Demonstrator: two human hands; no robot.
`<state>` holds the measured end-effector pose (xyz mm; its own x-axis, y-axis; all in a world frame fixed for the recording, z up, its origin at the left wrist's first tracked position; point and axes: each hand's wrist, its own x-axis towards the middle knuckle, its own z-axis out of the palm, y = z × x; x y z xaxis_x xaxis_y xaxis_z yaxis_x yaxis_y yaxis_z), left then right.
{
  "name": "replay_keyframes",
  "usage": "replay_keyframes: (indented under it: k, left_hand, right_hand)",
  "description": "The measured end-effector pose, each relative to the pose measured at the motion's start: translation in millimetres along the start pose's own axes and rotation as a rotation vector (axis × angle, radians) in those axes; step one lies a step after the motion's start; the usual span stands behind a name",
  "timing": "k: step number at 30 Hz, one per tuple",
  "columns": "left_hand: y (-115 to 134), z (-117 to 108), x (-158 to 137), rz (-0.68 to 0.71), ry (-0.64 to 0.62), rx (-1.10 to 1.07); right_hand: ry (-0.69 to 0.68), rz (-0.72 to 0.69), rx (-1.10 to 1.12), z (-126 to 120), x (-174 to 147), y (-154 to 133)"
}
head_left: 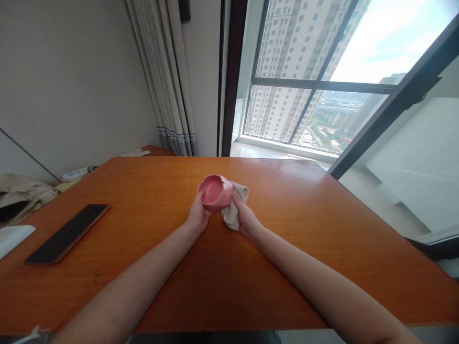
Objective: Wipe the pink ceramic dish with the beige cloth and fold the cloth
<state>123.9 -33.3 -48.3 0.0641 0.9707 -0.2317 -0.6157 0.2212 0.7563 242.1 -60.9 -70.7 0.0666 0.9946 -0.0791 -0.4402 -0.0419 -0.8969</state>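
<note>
A pink bowl-like container (225,195) with a scalloped, notched rim is tilted so its opening faces me and to the left. My left hand (198,212) grips it at its left lower rim, thumb over the edge. A light grey cloth (232,219) is bunched in my right hand (246,216), pressed against the container's right side. Part of the cloth sticks up beyond the fingers. Both hands are closed and held above the middle of the wooden table (287,210). The container's underside is hidden.
On the table's left lies a dark flat tablet-like slab (70,233), with a white object (14,238) at the edge. Beyond the left edge are a power strip (75,173) and crumpled fabric (27,193). A curtain (167,81) and a large window (315,86) stand behind.
</note>
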Motion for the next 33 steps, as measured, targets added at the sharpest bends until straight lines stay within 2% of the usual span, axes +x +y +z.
replay_keyframes:
  k: [3,5,9,11,14,17,20,21,24,26,30,33]
  left_hand:
    - [-2,-2,4,0.18,-0.025,0.021]
    - [-3,-3,5,0.226,-0.059,0.09]
    - [-2,-3,3,0.046,-0.05,0.227]
    - [-2,-3,1,-0.023,-0.056,0.266]
    - [-4,-4,1,0.003,-0.011,0.237]
    - [-6,-5,4,0.09,0.075,0.147]
    - [-6,-7,6,0.206,0.034,0.16]
    - [-7,-7,6,0.209,0.006,0.193]
    - [-8,-6,5,0.061,-0.061,0.32]
    - [-9,-5,4,0.018,-0.072,0.367]
    - [-8,-2,3,0.15,-0.038,0.282]
    - [-5,-1,1,0.112,-0.047,0.176]
  right_hand:
    - [-0.015,0.043,0.049,5,-3,8]
    - [0.024,0.051,0.063,1,0,6]
    - [0.155,-0.008,0.063,-13,11,-8]
    - [0.144,-0.039,0.019,-17,13,-13]
    - [0.1,-0.019,-0.021,-13,10,-8]
    - [0.045,-0.014,-0.008,-5,4,3]
    - [0.044,-0.031,0.0,-4,1,5]
    - [0.078,-0.038,-0.004,-5,1,3]
    - [0.22,-0.082,-0.029,-13,5,-6]
    - [0.261,-0.097,-0.021,-15,7,-11]
    - [0.176,-0.029,0.028,-10,5,-8]
    - [0.118,0.004,0.046,-7,4,-1]
